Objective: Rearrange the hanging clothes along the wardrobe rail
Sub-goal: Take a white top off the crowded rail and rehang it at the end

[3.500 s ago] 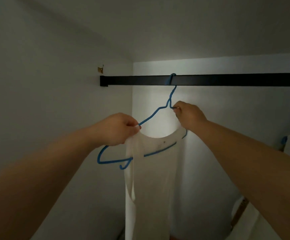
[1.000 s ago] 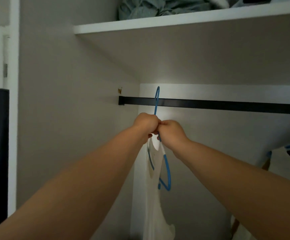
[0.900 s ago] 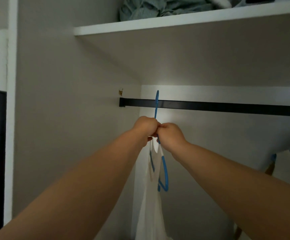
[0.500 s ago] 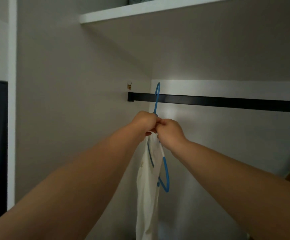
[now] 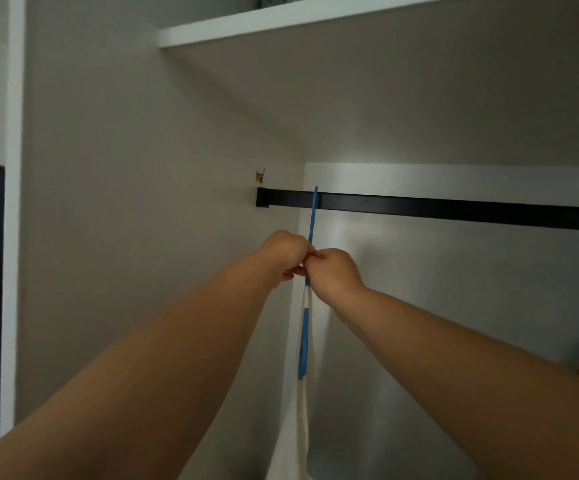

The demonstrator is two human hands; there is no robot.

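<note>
While both hands [image 5: 310, 263] pinch the blue hanger [image 5: 310, 223] neck, fingers clamped together, its hook sits on the rail [image 5: 454, 209]; let go gently so the white top [image 5: 298, 427] hangs straight.

Black wardrobe rail [image 5: 454, 211], blue hanger [image 5: 312, 216] hooked near its left end.

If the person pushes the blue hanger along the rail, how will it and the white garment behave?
The blue hanger looks thin, so it is probably light and may swing on the black rail. The white garment hangs limp, so it is likely floppy and would trail behind.
</note>
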